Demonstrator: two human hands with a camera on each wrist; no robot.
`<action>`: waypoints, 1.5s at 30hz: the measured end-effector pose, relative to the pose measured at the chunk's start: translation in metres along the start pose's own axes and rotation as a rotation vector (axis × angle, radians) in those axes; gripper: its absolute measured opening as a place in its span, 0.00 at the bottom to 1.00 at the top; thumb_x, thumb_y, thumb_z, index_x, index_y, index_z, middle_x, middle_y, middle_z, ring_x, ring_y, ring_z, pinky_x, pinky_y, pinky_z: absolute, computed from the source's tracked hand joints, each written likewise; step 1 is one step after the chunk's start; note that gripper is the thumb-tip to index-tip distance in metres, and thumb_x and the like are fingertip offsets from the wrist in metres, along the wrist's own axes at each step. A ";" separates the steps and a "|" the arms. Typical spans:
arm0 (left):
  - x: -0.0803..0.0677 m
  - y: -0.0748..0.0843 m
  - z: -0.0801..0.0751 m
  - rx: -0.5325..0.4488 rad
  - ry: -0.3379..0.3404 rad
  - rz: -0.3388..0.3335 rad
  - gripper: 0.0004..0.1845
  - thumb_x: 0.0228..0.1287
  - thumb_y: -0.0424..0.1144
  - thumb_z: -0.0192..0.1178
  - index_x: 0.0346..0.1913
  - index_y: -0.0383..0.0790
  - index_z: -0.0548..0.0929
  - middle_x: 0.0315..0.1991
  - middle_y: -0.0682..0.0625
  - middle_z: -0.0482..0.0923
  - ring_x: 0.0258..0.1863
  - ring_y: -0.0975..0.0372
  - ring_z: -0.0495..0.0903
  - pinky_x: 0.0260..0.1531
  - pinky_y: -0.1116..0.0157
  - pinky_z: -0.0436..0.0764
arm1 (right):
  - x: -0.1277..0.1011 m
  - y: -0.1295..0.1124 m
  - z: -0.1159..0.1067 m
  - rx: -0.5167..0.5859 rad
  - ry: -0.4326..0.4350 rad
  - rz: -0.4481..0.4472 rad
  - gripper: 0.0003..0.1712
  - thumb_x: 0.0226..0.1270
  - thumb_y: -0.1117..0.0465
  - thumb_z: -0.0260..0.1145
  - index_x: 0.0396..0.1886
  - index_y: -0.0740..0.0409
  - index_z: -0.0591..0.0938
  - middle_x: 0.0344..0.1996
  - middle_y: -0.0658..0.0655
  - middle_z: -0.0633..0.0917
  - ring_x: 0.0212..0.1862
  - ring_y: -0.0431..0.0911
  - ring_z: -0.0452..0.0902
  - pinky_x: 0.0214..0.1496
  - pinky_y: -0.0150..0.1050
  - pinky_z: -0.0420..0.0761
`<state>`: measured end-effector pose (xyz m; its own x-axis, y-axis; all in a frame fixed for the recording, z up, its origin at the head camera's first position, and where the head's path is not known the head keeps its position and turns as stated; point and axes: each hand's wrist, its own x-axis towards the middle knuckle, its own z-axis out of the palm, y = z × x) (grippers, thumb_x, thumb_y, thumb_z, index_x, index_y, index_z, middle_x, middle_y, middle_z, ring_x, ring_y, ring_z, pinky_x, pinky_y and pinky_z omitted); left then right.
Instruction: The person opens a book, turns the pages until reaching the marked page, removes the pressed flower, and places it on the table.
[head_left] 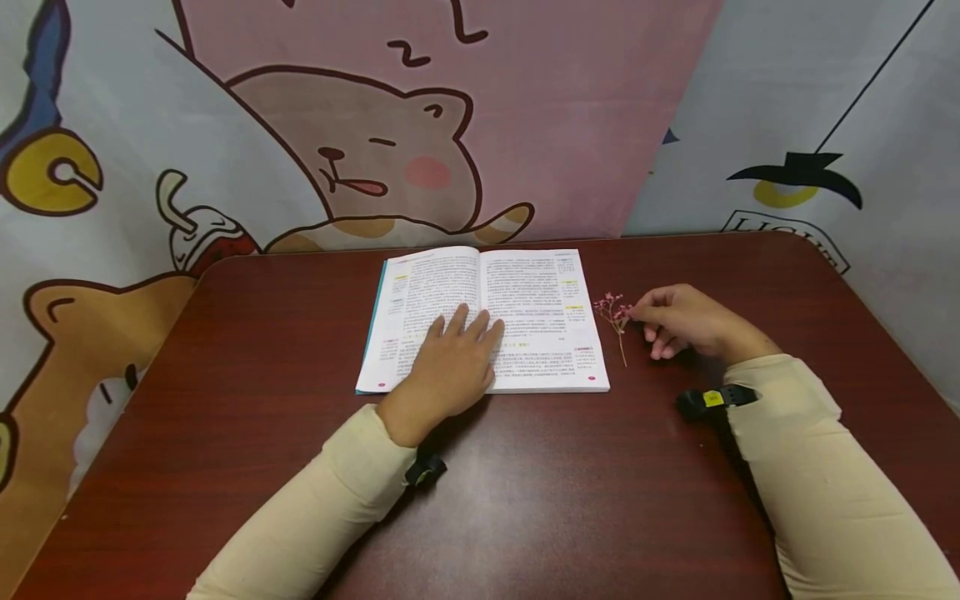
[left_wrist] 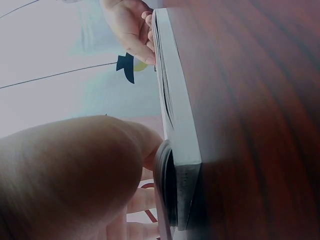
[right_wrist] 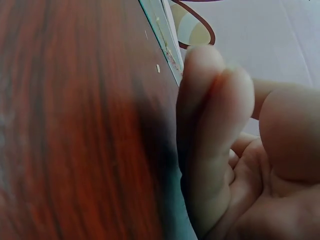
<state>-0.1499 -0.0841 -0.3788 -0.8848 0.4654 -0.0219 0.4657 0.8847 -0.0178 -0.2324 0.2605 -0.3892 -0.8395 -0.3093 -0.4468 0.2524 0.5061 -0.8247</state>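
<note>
An open book with printed pages lies on the table. My left hand rests across its pages near the middle fold, palm down and fingers spread. From the left wrist view, the pages bow up from the thick white page edge. Just right of the book is a small sprig of pink flowers, its thin stem toward me. My right hand pinches the sprig's blossoms at their right edge between thumb and forefinger, the other fingers curled. In the right wrist view, its fingertips cover part of the sprig.
The dark red-brown table ends at a wall covering with cartoon animals behind the book. Dark straps with small devices sit on both wrists, the right one close over the tabletop. Tiny pale specks lie near the sprig.
</note>
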 end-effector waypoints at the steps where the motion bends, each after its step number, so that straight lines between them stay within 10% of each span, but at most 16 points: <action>1: 0.000 0.000 0.000 0.001 0.001 0.000 0.30 0.72 0.44 0.54 0.75 0.43 0.66 0.75 0.44 0.65 0.76 0.45 0.60 0.70 0.43 0.63 | 0.000 0.001 0.000 -0.002 -0.002 -0.001 0.19 0.78 0.53 0.57 0.51 0.68 0.75 0.21 0.51 0.77 0.19 0.42 0.81 0.24 0.37 0.83; 33: 0.001 -0.002 0.000 -0.016 0.003 0.025 0.30 0.73 0.43 0.52 0.75 0.42 0.66 0.75 0.43 0.65 0.76 0.44 0.60 0.71 0.45 0.64 | -0.001 -0.005 0.007 -0.106 0.099 0.002 0.18 0.78 0.52 0.56 0.46 0.67 0.71 0.18 0.52 0.76 0.17 0.43 0.82 0.23 0.41 0.84; 45: -0.001 -0.002 -0.006 -0.058 -0.035 0.018 0.29 0.74 0.42 0.50 0.76 0.43 0.64 0.76 0.41 0.62 0.77 0.45 0.58 0.73 0.46 0.62 | -0.016 -0.030 0.041 -0.076 0.033 -0.050 0.18 0.76 0.54 0.58 0.46 0.68 0.72 0.18 0.54 0.75 0.16 0.45 0.80 0.23 0.41 0.84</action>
<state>-0.1499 -0.0868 -0.3727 -0.8752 0.4805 -0.0564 0.4788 0.8770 0.0409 -0.2070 0.2174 -0.3714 -0.8658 -0.3099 -0.3929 0.1733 0.5508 -0.8164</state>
